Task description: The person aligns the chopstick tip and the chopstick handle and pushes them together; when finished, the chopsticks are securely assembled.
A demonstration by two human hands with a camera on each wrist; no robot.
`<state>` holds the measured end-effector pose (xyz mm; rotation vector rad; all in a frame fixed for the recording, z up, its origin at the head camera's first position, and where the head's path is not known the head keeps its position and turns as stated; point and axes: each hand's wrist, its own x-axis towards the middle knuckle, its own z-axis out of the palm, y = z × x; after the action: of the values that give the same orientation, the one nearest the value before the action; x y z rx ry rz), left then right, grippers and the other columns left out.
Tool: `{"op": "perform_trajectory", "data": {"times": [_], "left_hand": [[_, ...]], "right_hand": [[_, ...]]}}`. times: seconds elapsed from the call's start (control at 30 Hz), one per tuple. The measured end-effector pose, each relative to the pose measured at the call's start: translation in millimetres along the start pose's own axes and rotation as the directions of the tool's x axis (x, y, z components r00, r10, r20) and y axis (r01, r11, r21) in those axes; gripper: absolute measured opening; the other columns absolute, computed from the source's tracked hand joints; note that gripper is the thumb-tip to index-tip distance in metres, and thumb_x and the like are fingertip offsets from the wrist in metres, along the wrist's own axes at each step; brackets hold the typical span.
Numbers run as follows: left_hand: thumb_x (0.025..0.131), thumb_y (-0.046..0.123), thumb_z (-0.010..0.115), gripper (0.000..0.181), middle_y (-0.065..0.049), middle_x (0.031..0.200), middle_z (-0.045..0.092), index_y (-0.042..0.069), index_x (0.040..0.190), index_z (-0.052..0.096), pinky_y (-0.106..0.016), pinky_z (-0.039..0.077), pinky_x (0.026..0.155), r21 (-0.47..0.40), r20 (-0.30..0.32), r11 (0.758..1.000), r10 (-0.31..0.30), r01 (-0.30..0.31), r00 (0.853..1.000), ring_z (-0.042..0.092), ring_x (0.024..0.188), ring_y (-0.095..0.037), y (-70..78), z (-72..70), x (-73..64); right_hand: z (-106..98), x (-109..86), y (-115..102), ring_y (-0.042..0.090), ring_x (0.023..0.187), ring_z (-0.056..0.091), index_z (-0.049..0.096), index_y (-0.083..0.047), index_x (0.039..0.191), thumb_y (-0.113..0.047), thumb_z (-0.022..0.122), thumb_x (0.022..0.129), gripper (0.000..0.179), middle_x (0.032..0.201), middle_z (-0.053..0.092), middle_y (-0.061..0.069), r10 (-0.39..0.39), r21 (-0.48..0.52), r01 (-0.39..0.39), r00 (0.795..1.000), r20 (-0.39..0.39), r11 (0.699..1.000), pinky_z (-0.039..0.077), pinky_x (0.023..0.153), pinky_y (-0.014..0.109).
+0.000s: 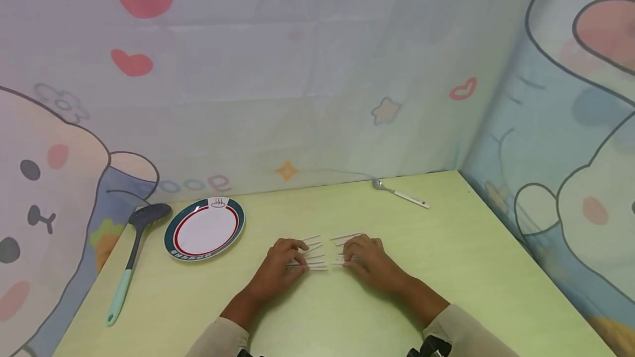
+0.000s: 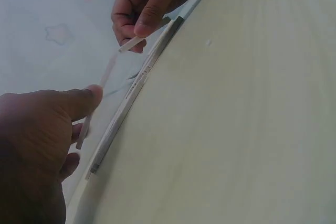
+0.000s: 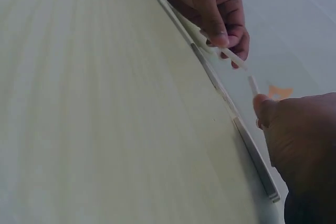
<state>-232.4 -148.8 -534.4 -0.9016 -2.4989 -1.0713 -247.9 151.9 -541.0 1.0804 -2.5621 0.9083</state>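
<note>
My left hand (image 1: 285, 263) pinches a thin white stick (image 2: 109, 71) between thumb and fingers. My right hand (image 1: 369, 260) pinches another thin white stick (image 3: 253, 85) in the same way. Both sticks are held just above the tabletop, and their near ends almost meet in the wrist views. Beneath and beside the left hand lies a loose row of several white sticks (image 1: 317, 269). A second group of several sticks (image 1: 345, 236) lies by the right hand, partly hidden under its fingers. A narrow gap separates the two groups.
A plate (image 1: 205, 230) with a dark green rim lies left of the hands. Farther left is a slotted turner (image 1: 131, 258) with a mint handle. A spoon (image 1: 402, 196) with a white handle lies at the back right. Printed cloth walls (image 1: 317, 70) border the pale yellow table (image 1: 496, 291).
</note>
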Motion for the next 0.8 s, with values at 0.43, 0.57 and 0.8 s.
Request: {"op": "perform_trajectory", "data": {"times": [0.43, 0.57, 0.8], "left_hand": [[0.102, 0.000, 0.071, 0.015, -0.005, 0.101, 0.078, 0.002, 0.116, 0.077, -0.028, 0.060, 0.080, -0.007, -0.025, 0.996, 0.093, -0.093, 0.995, 0.069, 0.090, -0.009, 3.2, 0.6, -2.5], [0.104, -0.002, 0.067, 0.018, -0.003, 0.096, 0.070, 0.001, 0.119, 0.078, -0.025, 0.051, 0.071, 0.006, -0.059, 0.975, 0.220, -0.220, 0.974, 0.057, 0.080, -0.006, 1.3, 3.1, -1.5], [0.099, -0.002, 0.074, 0.017, 0.000, 0.090, 0.063, 0.002, 0.114, 0.080, -0.018, 0.045, 0.066, 0.011, -0.060, 0.980, 0.201, -0.201, 0.978, 0.047, 0.076, 0.002, 10.1, 2.0, -0.7]], "right_hand": [[-1, 1.2, -11, 0.006, 0.092, 0.062, 0.067, -0.010, 0.114, -0.010, 0.063, 0.111, 0.006, 0.105, 0.071, -0.001, -0.020, 0.064, 0.021, 1.000, -0.017, 0.998, 0.056, 0.083, 0.031], [-1, 0.9, -12, 0.004, 0.088, 0.059, 0.073, -0.011, 0.117, -0.009, 0.067, 0.108, 0.010, 0.101, 0.070, -0.003, -0.066, 0.019, 0.067, 0.997, -0.050, 0.998, 0.055, 0.080, 0.029], [0, 0.7, -13, 0.000, 0.082, 0.054, 0.076, -0.010, 0.115, -0.010, 0.071, 0.106, 0.011, 0.097, 0.070, -0.002, -0.089, 0.028, 0.092, 0.993, -0.073, 0.995, 0.053, 0.074, 0.023]]}}
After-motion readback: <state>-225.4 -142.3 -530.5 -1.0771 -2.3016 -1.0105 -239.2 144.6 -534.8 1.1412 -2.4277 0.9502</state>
